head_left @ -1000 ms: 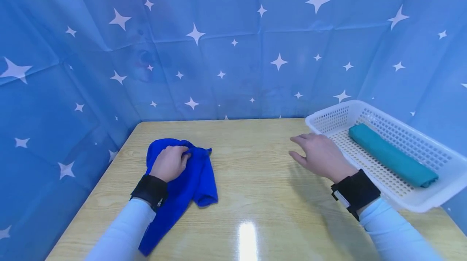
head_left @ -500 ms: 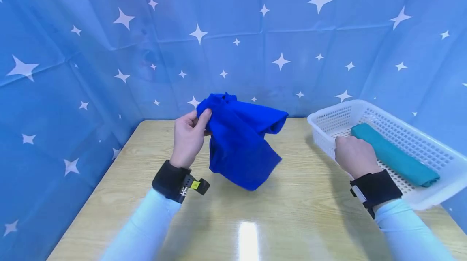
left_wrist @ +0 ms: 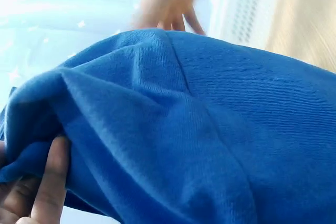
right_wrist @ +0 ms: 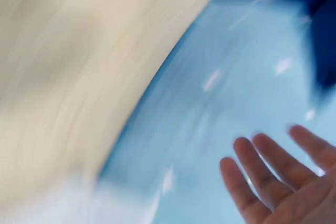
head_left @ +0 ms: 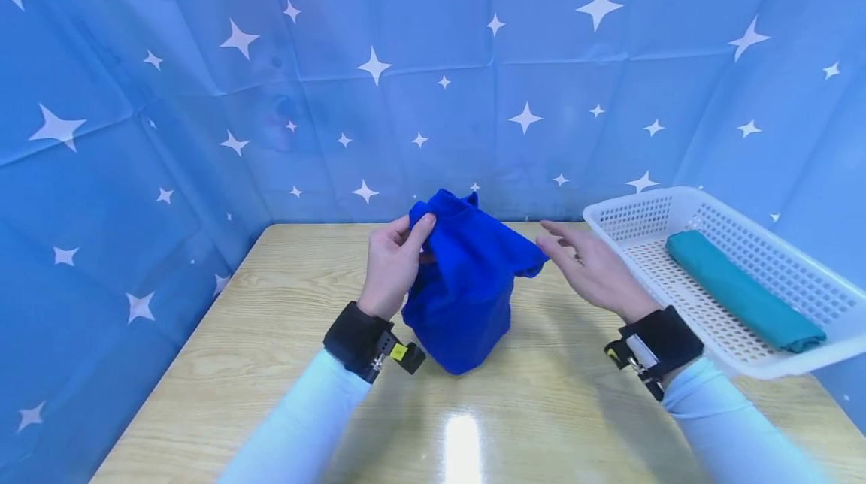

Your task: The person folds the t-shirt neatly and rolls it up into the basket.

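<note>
A blue knit garment with visible seams (head_left: 467,288) hangs bunched above the table. My left hand (head_left: 392,270) pinches its upper left part between thumb and fingers. In the left wrist view the garment (left_wrist: 157,124) fills most of the frame, and the fingers (left_wrist: 51,182) lie in its folds. At the garment's right corner is my right hand (head_left: 598,273), fingertips right by the cloth in the head view. Seen from the right wrist, the right hand (right_wrist: 286,182) has its fingers straight and spread, with nothing in them.
On the right side of the wooden table (head_left: 271,364) stands a white perforated basket (head_left: 778,243). A rolled teal cloth (head_left: 740,288) lies inside it. Behind the table hangs a blue curtain with white stars (head_left: 433,101).
The left hand has lifted the blue garment off the table and carried it right, to the middle. The right hand went over the basket's edge, then came back left to the garment with fingers extended.
</note>
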A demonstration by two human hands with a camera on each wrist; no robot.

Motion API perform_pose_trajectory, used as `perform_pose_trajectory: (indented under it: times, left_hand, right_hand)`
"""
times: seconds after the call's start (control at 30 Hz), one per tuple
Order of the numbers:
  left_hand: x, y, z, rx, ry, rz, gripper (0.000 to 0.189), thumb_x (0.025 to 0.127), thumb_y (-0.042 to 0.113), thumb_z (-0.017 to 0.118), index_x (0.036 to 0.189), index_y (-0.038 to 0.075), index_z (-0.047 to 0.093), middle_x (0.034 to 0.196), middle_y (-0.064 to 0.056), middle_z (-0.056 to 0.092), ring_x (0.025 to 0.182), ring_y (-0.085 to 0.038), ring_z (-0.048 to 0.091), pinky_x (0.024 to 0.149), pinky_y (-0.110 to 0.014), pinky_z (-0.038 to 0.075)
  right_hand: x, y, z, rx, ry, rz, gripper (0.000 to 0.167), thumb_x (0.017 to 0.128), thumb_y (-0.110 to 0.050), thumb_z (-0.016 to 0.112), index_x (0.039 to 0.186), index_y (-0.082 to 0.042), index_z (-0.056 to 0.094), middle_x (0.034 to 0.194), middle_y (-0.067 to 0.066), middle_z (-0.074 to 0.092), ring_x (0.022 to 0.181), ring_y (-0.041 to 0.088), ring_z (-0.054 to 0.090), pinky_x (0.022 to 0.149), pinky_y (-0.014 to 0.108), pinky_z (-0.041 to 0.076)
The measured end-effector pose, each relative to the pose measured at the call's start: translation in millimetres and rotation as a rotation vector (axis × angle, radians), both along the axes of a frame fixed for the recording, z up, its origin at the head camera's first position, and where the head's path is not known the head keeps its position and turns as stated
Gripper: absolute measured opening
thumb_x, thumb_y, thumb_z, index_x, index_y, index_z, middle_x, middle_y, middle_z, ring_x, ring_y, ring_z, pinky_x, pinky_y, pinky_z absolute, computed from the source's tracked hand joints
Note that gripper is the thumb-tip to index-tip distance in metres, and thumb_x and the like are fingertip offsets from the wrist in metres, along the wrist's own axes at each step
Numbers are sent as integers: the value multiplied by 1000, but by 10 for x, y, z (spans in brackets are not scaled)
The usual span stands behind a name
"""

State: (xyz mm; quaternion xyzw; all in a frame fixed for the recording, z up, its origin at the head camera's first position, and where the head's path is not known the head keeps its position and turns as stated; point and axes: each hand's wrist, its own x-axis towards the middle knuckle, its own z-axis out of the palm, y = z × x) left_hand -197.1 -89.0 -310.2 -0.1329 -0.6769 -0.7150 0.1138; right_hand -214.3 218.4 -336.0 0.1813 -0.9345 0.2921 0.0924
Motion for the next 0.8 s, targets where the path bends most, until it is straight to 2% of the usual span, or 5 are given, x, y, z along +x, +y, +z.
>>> perform_pose_trajectory:
  times: [0.13, 0.27, 0.4, 0.6, 0.8]
  left_hand:
    - [-64, 14, 76, 68, -30, -46, 32, 108, 27, 58, 84, 8, 68, 72, 2, 60, 84, -14, 67, 82, -36, 64]
    - [-130, -203, 184, 156, -9, -18, 31, 108, 26, 57, 85, 8, 68, 78, 1, 65, 80, -13, 68, 70, -35, 65]
    - [-157, -569, 354, 164, 90, 124, 32, 108, 27, 58, 85, 6, 68, 73, 1, 66, 63, -11, 65, 53, -29, 61]
    - [-50, -1013, 775, 210, 232, 292, 32, 105, 25, 62, 83, 3, 67, 67, -3, 66, 53, -14, 66, 47, -26, 57]
    - [-57, -1364, 924, 435, 90, 349, 27, 105, 24, 61, 94, -1, 63, 77, -10, 71, 65, -21, 76, 61, -32, 63]
  right_hand:
    - [-32, -252, 64, -301, -105, 156, 41, 108, -34, 57, 142, -11, 61, 123, 18, 72, 94, 30, 73, 70, 38, 60]
    - [-38, -217, 220, -416, 52, 13, 25, 105, -29, 64, 109, -6, 75, 72, 3, 67, 56, 14, 61, 48, 25, 47]
    - [-18, -57, 470, -557, 193, -175, 25, 106, -27, 59, 104, -6, 72, 59, -8, 59, 46, 9, 56, 44, 23, 43]
    - [90, 102, 1048, -1048, 423, -172, 21, 105, -10, 55, 89, -7, 69, 61, 1, 64, 36, 12, 56, 34, 22, 43]
    - [-45, 212, 1412, -1362, 426, -97, 9, 99, 0, 64, 103, 5, 70, 86, 12, 71, 56, 18, 72, 49, 23, 57]
